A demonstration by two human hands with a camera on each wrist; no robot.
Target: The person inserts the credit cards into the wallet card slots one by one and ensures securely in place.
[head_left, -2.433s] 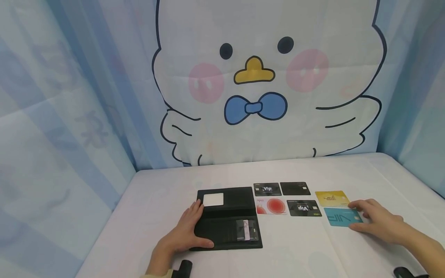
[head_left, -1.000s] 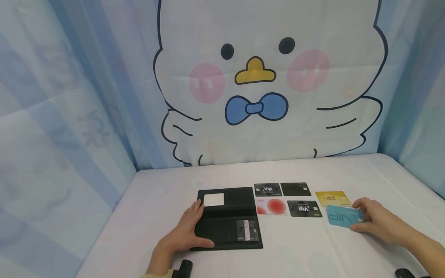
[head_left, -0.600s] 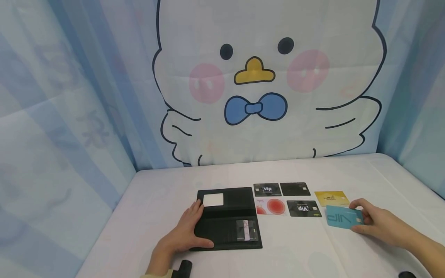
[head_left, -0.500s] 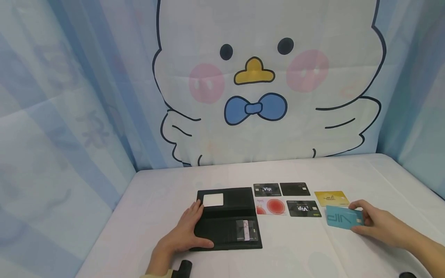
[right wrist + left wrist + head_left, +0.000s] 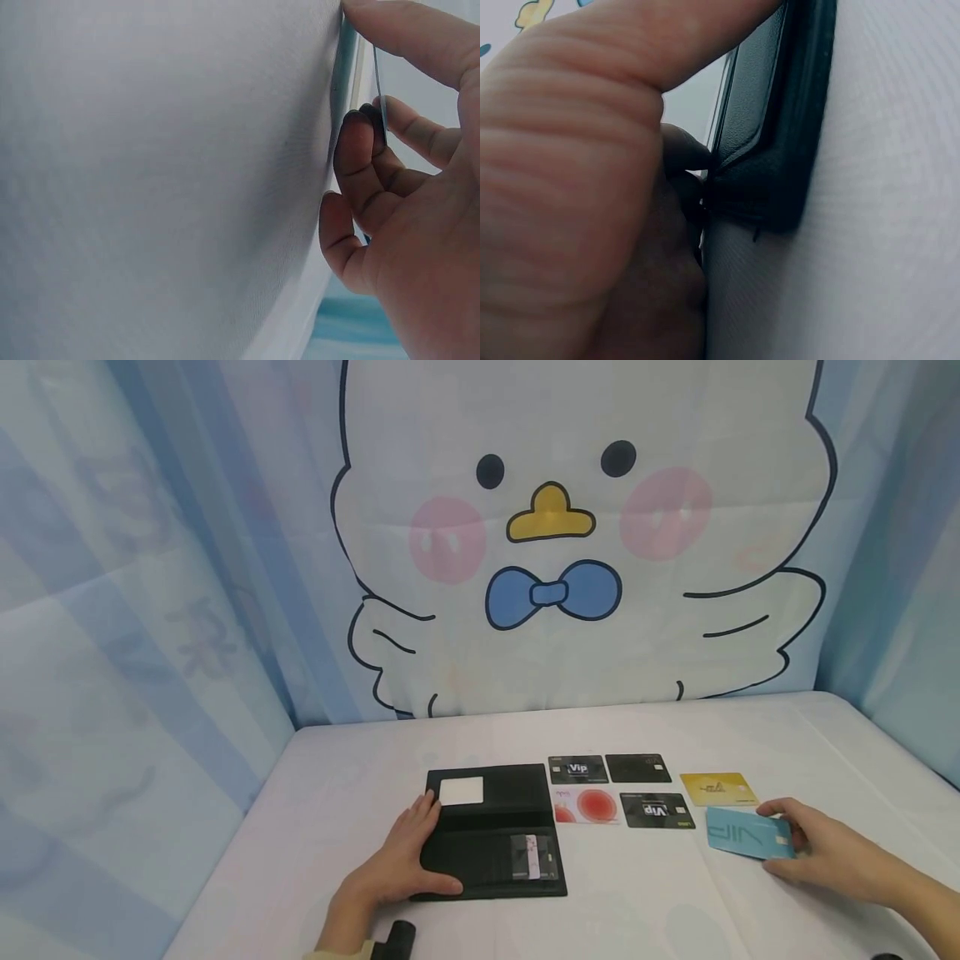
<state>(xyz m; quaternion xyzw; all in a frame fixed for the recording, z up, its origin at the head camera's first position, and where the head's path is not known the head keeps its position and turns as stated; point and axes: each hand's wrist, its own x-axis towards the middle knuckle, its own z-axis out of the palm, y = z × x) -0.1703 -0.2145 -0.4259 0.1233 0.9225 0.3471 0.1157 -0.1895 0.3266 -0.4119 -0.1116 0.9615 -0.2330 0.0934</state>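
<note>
A black wallet point(image 5: 487, 822) lies spread on the white tabletop, with a white patch at its upper left and a clear window at its lower right. My left hand point(image 5: 405, 856) rests on the wallet's left side, fingers and thumb extended. In the left wrist view the thumb crosses the edge of the wallet point(image 5: 757, 112). My right hand point(image 5: 828, 856) pinches a blue VIP card point(image 5: 746, 833) by its right end between thumb and fingers. The right wrist view shows that card point(image 5: 379, 86) edge-on, with the other fingers of the right hand point(image 5: 427, 202) curled behind it.
Just beyond the blue card lies a gold card point(image 5: 716, 789). Between it and the wallet are a black Vip card point(image 5: 577, 769), a plain black card point(image 5: 637, 767), a red-and-white card point(image 5: 585, 806) and another black Vip card point(image 5: 657, 810). A cartoon-printed curtain point(image 5: 547, 652) closes off the back.
The blue card has been lifted from lying flat below the gold card and is now tilted. My right hand has shifted slightly right and nearer with it. My left hand has stayed in place.
</note>
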